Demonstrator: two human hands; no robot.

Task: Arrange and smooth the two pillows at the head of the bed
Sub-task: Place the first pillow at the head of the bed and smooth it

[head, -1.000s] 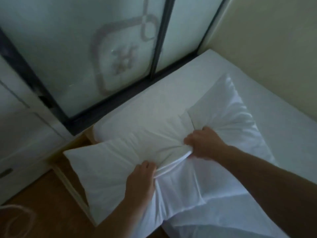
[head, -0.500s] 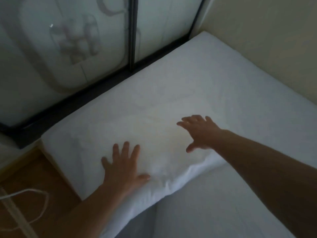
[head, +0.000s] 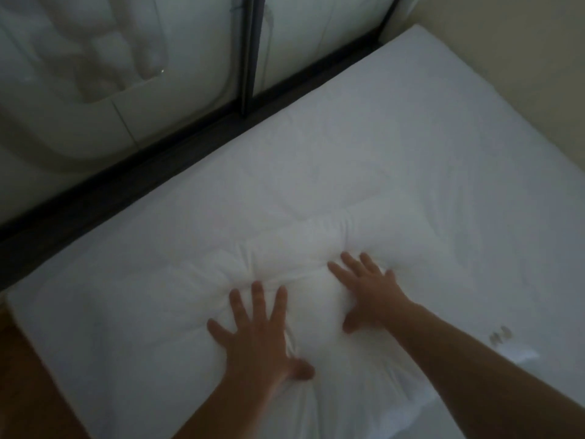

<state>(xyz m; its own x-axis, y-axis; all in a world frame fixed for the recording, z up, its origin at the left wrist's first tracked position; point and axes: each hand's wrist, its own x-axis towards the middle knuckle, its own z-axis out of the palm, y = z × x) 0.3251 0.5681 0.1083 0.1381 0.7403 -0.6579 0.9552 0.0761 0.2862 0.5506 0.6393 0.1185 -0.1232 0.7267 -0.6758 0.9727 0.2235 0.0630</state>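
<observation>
A white pillow (head: pixel 285 248) lies flat across the head of the bed (head: pixel 459 137), creased in its middle. My left hand (head: pixel 262 331) presses on it palm down with fingers spread. Just to the right, my right hand (head: pixel 367 289) also rests flat on the pillow, fingers apart. Both hands hold nothing. The white fabric blends together, so I cannot tell a second pillow apart from the first.
A dark frame (head: pixel 158 166) with frosted glass panels (head: pixel 95 58) runs along the head of the bed. A cream wall (head: pixel 522 42) borders the far side. Wooden floor (head: pixel 28 391) shows at the lower left. A small grey mark (head: pixel 500 335) sits on the sheet.
One second ago both hands gripped bunched pillow fabric. They let go, and the pillow now lies flat. Both open palms have since shifted closer together on its middle.
</observation>
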